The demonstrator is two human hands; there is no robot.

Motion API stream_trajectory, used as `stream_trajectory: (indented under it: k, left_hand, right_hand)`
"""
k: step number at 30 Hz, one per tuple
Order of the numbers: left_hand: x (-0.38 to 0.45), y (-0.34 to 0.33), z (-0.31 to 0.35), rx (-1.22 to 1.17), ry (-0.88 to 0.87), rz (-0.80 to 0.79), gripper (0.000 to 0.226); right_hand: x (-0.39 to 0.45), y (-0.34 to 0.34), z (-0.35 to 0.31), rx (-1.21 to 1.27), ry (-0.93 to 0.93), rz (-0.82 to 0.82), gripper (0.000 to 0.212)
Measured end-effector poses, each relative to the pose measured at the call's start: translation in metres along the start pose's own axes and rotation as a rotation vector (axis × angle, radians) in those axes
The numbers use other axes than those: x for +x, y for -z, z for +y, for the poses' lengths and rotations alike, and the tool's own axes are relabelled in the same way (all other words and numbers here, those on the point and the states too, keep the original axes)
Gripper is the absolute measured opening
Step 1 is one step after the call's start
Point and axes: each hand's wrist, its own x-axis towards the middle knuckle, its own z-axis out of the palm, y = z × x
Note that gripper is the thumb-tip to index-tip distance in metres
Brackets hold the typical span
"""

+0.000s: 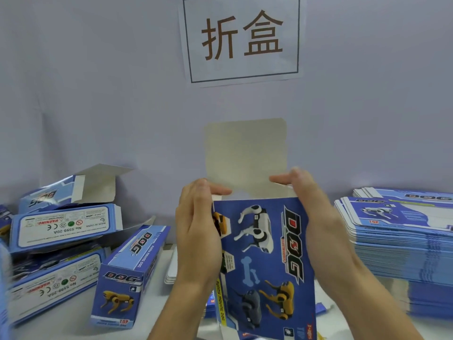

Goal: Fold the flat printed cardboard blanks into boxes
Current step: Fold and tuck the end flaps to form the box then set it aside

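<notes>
The lower end of the held box (267,261) runs out of the bottom edge of the picture, and its left side panel is mostly covered by the left hand (198,231), so only slivers of print show there. The box's far, open end cannot be seen into. It is glossy blue printed cardboard with robot-dog pictures, a pale bone shape and the word "DOG"; its plain grey-beige top flap (245,155), square with rounded corners, stands upright above the opening. The left grip is wrapped around the box's left edge, thumb lying across the base of the flap. The right hand (308,204) grasps the right edge the same way, its thumb pointing inward at the flap's foot. The box is held up in the middle, above the white bench (61,325).

To the left, folded boxes (73,241) lie heaped, several cut off by the frame edge and smeared by blur; one shows a white warning label, another stands on end just beside the left forearm. To the right, a tall stack of flat blanks (402,241) runs off the frame, its lower layers blurred into blue and white stripes. A few white-edged sheets (171,268) peek out behind the left wrist, mostly hidden. On the pale wall hangs a paper sign (242,40) with two large brown characters; its top is cropped.
</notes>
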Motion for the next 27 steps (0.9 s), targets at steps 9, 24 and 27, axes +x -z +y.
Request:
stream_trajectory:
  k: [9, 24, 27]
  left_hand:
    - [0.003, -0.002, 0.006, -0.051, 0.026, -0.147, 0.048]
    - [-0.001, -0.002, 0.008, -0.300, -0.054, -0.114, 0.029]
    - [0.003, 0.001, 0.004, -0.294, -0.036, -0.157, 0.039]
  right_hand:
    - [0.002, 0.012, 0.009, 0.110, 0.011, 0.145, 0.046]
    - [-0.006, 0.006, 0.016, 0.396, 0.228, 0.016, 0.026]
    - [0.002, 0.016, 0.016, 0.378, 0.167, -0.092, 0.006]
